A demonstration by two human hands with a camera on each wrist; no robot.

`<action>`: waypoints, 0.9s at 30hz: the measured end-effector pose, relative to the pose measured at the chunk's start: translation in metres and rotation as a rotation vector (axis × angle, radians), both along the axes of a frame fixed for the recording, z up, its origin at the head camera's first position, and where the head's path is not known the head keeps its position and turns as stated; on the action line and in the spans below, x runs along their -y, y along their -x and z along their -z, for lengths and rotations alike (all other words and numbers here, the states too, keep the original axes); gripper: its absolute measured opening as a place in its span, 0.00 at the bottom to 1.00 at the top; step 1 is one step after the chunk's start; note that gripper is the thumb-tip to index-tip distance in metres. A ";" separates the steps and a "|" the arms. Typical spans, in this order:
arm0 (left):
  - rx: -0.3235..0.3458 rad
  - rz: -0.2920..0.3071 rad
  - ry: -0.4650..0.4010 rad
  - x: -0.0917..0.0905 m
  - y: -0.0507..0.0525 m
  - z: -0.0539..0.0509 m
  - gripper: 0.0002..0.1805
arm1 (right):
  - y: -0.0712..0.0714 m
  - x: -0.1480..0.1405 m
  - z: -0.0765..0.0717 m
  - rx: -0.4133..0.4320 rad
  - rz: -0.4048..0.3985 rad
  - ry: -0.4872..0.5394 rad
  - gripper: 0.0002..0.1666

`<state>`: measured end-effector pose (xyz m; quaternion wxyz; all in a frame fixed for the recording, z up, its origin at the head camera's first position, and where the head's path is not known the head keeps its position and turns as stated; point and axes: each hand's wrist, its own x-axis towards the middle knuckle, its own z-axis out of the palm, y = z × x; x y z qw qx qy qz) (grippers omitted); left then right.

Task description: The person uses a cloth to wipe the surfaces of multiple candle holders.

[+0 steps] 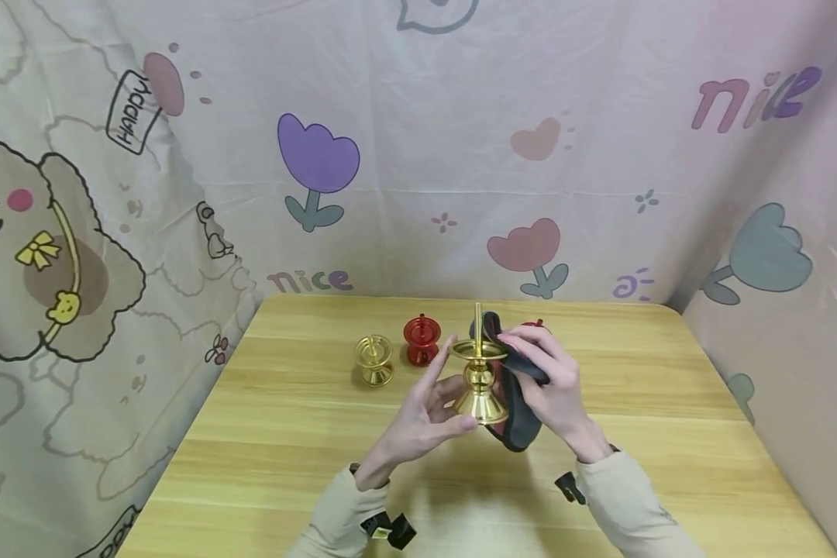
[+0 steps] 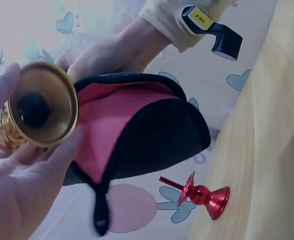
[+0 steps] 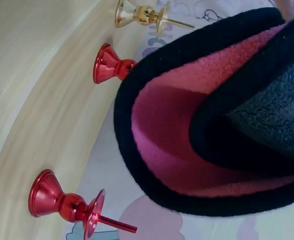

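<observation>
My left hand point(image 1: 415, 422) holds a shiny gold candle holder point(image 1: 480, 404) upright above the table, with the thumb near its base and fingers behind it. A thin rod rises from its dish. In the left wrist view, the underside of this candle holder point(image 2: 61, 110) shows a dark round centre. My right hand point(image 1: 556, 387) pinches a folded cleaning cloth point(image 1: 521, 418), dark grey outside and pink inside with a black edge, at the candle holder's right side. The cloth point(image 3: 162, 130) fills much of the right wrist view and hides most of the right hand there.
Behind the hands stand a second gold candle holder point(image 1: 374, 363) and a red candle holder point(image 1: 421, 339). Another red candle holder point(image 3: 66, 205) stands farther right, mostly hidden by the right hand in the head view. Patterned fabric point(image 1: 418, 155) hangs behind the wooden table point(image 1: 265, 465).
</observation>
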<state>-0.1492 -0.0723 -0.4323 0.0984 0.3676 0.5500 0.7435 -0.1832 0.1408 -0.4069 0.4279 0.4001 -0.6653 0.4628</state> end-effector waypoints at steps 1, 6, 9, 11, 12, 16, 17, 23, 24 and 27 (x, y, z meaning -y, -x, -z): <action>0.007 -0.031 0.018 0.000 0.000 0.000 0.57 | 0.000 -0.002 0.000 0.030 -0.005 0.019 0.12; 0.021 -0.235 0.098 -0.002 -0.001 0.001 0.58 | -0.004 -0.011 0.000 0.180 0.009 0.056 0.25; 0.015 -0.338 0.131 -0.005 -0.001 0.000 0.59 | -0.008 -0.012 0.001 0.203 0.013 0.042 0.26; 0.003 -0.385 0.153 -0.008 -0.001 -0.001 0.60 | -0.010 -0.008 0.002 0.185 0.018 0.011 0.21; -0.012 -0.402 0.163 -0.009 -0.001 -0.001 0.60 | -0.012 -0.005 0.004 0.170 0.021 -0.011 0.17; -0.082 -0.460 0.205 -0.013 -0.002 -0.001 0.61 | -0.019 0.006 0.010 0.139 0.044 -0.099 0.16; -0.099 -0.479 0.215 -0.013 -0.002 -0.001 0.61 | -0.021 0.008 0.012 0.147 0.049 -0.127 0.19; -0.121 -0.566 0.255 -0.014 -0.003 -0.002 0.61 | -0.037 0.012 0.017 0.272 0.139 -0.378 0.23; -0.117 -0.571 0.259 -0.014 -0.003 -0.002 0.60 | -0.039 0.012 0.017 0.297 0.148 -0.412 0.24; -0.102 -0.581 0.262 -0.014 -0.002 -0.001 0.61 | -0.042 0.010 0.018 0.394 0.101 -0.446 0.29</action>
